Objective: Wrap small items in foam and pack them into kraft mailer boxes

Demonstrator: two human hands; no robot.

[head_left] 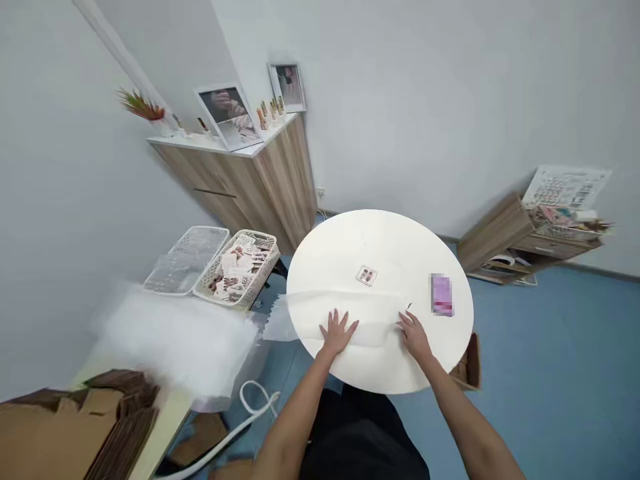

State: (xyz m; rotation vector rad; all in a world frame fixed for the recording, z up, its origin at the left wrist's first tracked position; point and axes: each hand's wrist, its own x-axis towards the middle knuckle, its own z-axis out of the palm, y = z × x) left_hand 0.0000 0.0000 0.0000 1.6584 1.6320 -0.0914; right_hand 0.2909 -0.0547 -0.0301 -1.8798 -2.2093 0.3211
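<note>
A thin, see-through white sheet [300,313] lies across a round white table [380,233], its ragged left end hanging past the edge. My left hand [337,333] is pressed flat on the sheet with fingers spread. At the sheet's right end rests my right hand [414,335], its fingers loosely extended and touching the film's edge. Just beyond those fingertips is a tiny dark mark or object [409,305], too small to name. Farther back on the tabletop sits a small square clear pack [367,275] with several dark oval pieces. A purple, pixelated rectangular item [442,295] lies to the right.
Left of the table are a white basket [273,257] of printed cards, a basket [185,267] of clear packaging, a pile of white film [175,340] and folded cardboard [55,433]. A wooden cabinet [280,173] stands behind, a low shelf [500,233] at right.
</note>
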